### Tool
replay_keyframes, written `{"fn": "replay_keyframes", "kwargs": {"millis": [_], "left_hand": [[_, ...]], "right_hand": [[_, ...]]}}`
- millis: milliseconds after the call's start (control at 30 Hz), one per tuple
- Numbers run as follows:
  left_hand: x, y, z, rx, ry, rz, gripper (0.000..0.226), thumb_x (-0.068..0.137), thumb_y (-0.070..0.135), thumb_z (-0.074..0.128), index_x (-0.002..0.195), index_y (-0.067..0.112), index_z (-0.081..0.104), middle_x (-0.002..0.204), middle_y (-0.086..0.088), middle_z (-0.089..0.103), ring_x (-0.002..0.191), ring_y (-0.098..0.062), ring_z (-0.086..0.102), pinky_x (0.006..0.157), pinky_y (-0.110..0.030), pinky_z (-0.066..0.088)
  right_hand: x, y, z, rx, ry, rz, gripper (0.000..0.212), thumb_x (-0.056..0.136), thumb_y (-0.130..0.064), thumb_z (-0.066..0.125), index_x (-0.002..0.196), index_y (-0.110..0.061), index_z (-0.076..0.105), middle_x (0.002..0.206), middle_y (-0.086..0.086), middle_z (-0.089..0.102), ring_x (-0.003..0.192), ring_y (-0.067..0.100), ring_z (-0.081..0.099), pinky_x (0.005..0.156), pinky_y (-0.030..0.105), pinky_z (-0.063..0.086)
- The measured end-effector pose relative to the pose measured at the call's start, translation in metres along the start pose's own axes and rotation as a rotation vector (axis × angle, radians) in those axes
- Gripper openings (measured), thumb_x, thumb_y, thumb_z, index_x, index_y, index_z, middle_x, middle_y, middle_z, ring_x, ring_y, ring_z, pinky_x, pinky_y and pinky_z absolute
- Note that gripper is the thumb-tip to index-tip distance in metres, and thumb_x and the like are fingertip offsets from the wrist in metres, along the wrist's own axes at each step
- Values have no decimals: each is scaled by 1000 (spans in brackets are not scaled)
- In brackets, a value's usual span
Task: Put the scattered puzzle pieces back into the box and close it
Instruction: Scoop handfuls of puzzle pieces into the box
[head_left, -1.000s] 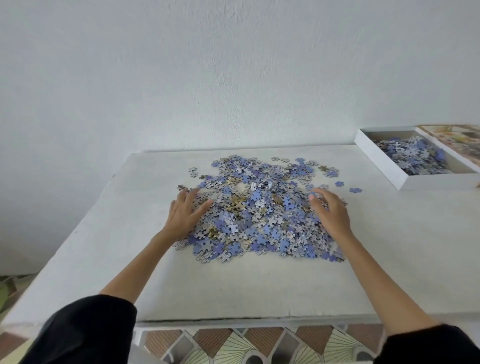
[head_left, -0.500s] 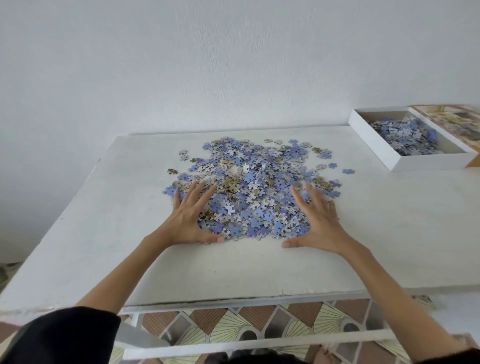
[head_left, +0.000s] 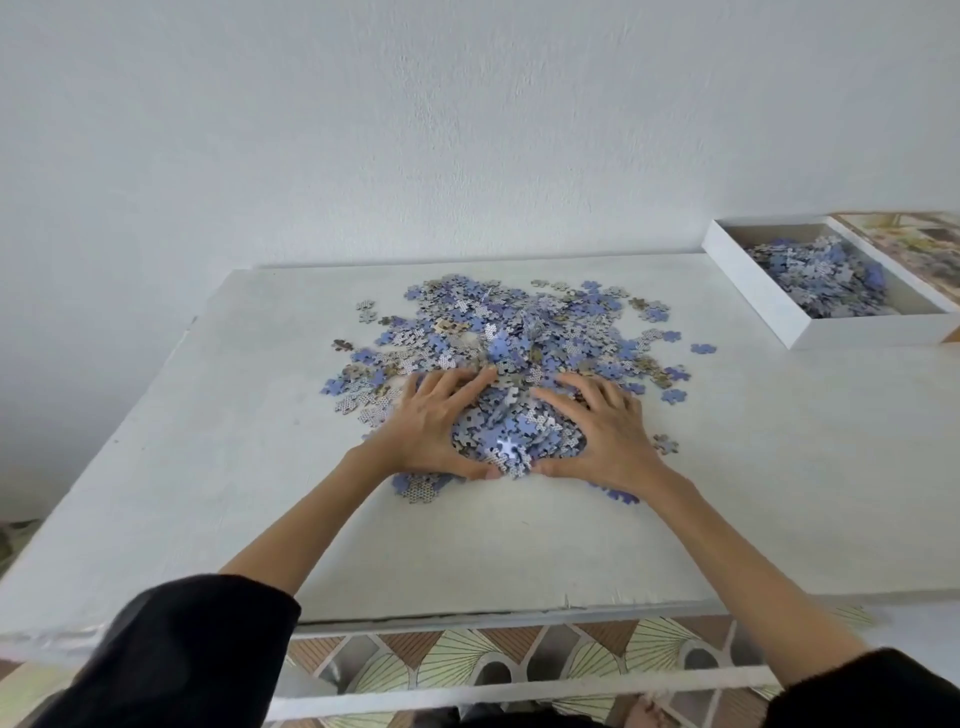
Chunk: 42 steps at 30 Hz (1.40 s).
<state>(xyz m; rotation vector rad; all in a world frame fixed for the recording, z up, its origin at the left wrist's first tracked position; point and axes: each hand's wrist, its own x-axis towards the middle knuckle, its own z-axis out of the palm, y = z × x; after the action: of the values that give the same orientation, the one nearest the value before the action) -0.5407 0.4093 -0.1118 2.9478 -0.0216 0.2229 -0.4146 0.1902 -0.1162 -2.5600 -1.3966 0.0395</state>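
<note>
Blue, grey and tan puzzle pieces (head_left: 524, 327) lie scattered in the middle of the white table (head_left: 234, 467). My left hand (head_left: 431, 426) and my right hand (head_left: 608, 431) lie on the near side of the pile, fingers spread and fairly straight, thumbs almost meeting. Between them they press a raised heap of pieces (head_left: 511, 431) together. The open white box (head_left: 753, 296) sits at the far right of the table with a layer of pieces inside. Its picture lid (head_left: 914, 244) lies beside it, cut off by the frame edge.
A white wall rises right behind the table. Single stray pieces (head_left: 702, 348) lie to the right of the pile, towards the box, and a few more (head_left: 366, 312) lie on the left. Patterned floor tiles (head_left: 467, 654) show below the table's near edge.
Both hands have swept inward from the pile's sides, bunching pieces into a heap between them. The view has shifted slightly.
</note>
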Motion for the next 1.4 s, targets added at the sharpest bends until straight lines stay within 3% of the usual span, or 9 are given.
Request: {"fn": "replay_keyframes", "kwargs": {"millis": [133, 333, 533, 600, 700, 833, 900, 1167, 1400], "left_hand": [[8, 5, 6, -58, 111, 54, 87, 61, 83, 40, 134, 36, 40, 116, 4, 51, 100, -13, 39, 90, -35, 29], [16, 9, 4, -210, 197, 106, 52, 68, 59, 57, 109, 26, 59, 92, 6, 67, 81, -13, 59, 69, -30, 50], [18, 11, -2, -374, 281, 102, 36, 71, 43, 62, 99, 23, 69, 80, 6, 70, 62, -9, 62, 49, -27, 50], [21, 11, -5, -457, 292, 78, 32, 69, 39, 61, 93, 20, 70, 74, 1, 68, 50, -6, 53, 40, -23, 41], [25, 10, -12, -560, 291, 55, 27, 70, 39, 63, 90, 21, 67, 74, 2, 68, 53, -1, 56, 41, -15, 40], [30, 8, -24, -638, 256, -2, 17, 72, 38, 66, 85, 29, 63, 66, 14, 66, 51, -2, 58, 44, -10, 39], [34, 9, -29, -658, 261, 9, 13, 73, 36, 67, 85, 34, 62, 66, 22, 64, 47, -2, 54, 44, -7, 34], [52, 18, -33, -692, 257, 46, 40, 77, 37, 66, 116, 40, 56, 62, 0, 62, 42, -21, 40, 39, -30, 35], [69, 34, -35, -696, 264, 48, 20, 80, 10, 68, 89, 28, 65, 81, 14, 68, 44, -1, 42, 45, -8, 30]], "right_hand": [[2, -6, -3, 24, 110, -39, 80, 60, -79, 34, 129, -40, 43, 131, -1, 40, 117, 22, 36, 90, 37, 27], [11, -5, 1, 116, 283, -102, 53, 64, -51, 71, 110, -29, 60, 97, 1, 56, 89, 19, 52, 79, 32, 43], [21, -6, -7, 322, 298, -110, 37, 66, -36, 66, 102, -26, 66, 83, -3, 57, 64, 11, 48, 50, 16, 37], [26, -1, -9, 458, 284, -113, 33, 68, -19, 72, 101, -21, 68, 86, 1, 62, 68, 14, 57, 55, 25, 49], [33, 3, -18, 591, 267, -114, 34, 68, -3, 75, 99, -14, 67, 89, -5, 64, 74, -4, 59, 66, 12, 47], [41, 4, -33, 678, 296, -94, 23, 77, -6, 68, 94, -22, 65, 94, -14, 64, 93, -8, 58, 90, 13, 44], [42, 5, -39, 688, 285, -93, 22, 78, -6, 68, 94, -22, 65, 96, -14, 65, 95, -10, 58, 92, 10, 42], [49, 15, -55, 731, 308, -136, 21, 80, -7, 68, 97, -18, 67, 100, -10, 66, 98, -10, 56, 90, 3, 35], [59, 37, -62, 750, 259, -183, 19, 80, -8, 67, 95, -20, 66, 98, -16, 65, 99, -7, 58, 94, 8, 36]]}}
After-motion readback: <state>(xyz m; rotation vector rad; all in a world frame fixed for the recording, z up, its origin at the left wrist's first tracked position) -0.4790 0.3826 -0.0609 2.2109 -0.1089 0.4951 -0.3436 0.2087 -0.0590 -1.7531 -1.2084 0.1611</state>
